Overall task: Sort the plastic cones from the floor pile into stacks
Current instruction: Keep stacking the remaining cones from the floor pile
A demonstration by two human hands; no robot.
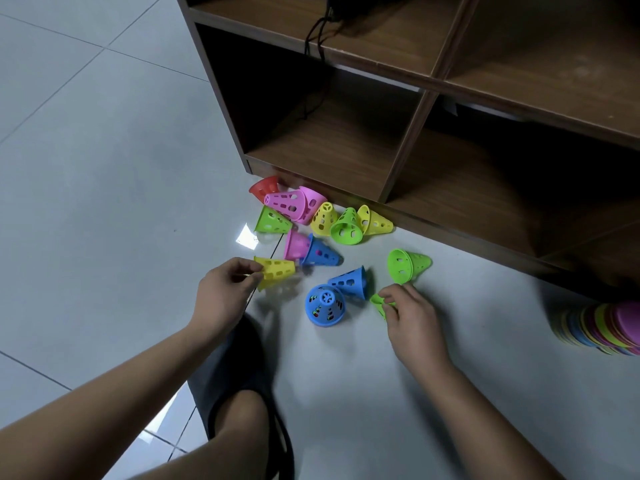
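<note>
Several perforated plastic cones lie scattered on the floor by a shelf: red (264, 188), pink (286, 203), green (272, 221), yellow (324, 218), blue (322, 253). My left hand (223, 296) pinches a yellow cone (276, 270) lying on its side. My right hand (410, 318) grips a small green cone (379, 304), mostly hidden by the fingers. Between the hands a blue cone (325, 305) stands upright, other colours showing through its holes. Another blue cone (351, 282) and a green one (407, 265) lie close by.
A brown wooden shelf unit (412, 140) with open compartments stands right behind the pile, black cables hanging in it. A stack of multicoloured flat discs (602, 327) lies at the right edge. My foot in a dark slipper (242, 386) rests on the grey tiles below the hands.
</note>
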